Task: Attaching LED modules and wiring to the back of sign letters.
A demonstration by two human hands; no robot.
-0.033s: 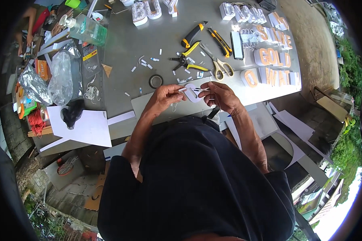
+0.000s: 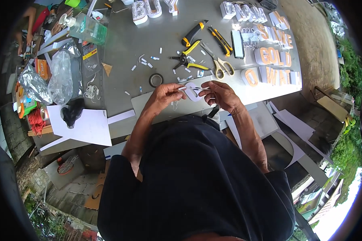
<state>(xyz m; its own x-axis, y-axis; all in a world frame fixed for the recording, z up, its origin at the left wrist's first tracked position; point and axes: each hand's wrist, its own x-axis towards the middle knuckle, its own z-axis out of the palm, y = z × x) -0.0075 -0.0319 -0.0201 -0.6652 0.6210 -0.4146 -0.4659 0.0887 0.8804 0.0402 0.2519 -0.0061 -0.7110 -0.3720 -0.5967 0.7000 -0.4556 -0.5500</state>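
Fingers (image 2: 174, 87) of both hands (image 2: 165, 96) pinch wire (image 2: 196, 88) left of orange-faced block letters (image 2: 274, 58).

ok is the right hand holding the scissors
No, the scissors lie on the table, beyond the right hand and apart from it.

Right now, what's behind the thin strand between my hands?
Behind the strand is a white ring, with board around it. What lies directly under your left hand and right hand is covered, so I can't tell.
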